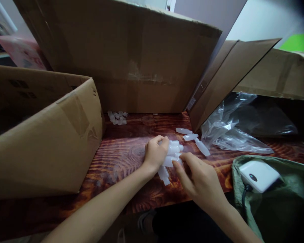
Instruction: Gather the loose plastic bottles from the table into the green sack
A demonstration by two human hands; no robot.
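My left hand (155,153) is closed around several small translucent white plastic bottles (174,147), their necks pointing right. With thumb and forefinger, my right hand (196,173) pinches the neck end of a lower bottle (169,161) in the bunch; whether a cap is between the fingertips is hidden. Below my left hand, more white bottles (163,175) lie on the wooden tabletop (126,152). Farther right, three loose bottles (190,137) rest on the wood. A small pile of translucent white caps (118,118) sits toward the back left.
An open cardboard box (48,141) stands at the left, and a large carton (142,60) closes off the back. Another open carton (230,71) with clear plastic film (225,125) is at the right. A white device with a cable (259,175) lies on green fabric (288,209).
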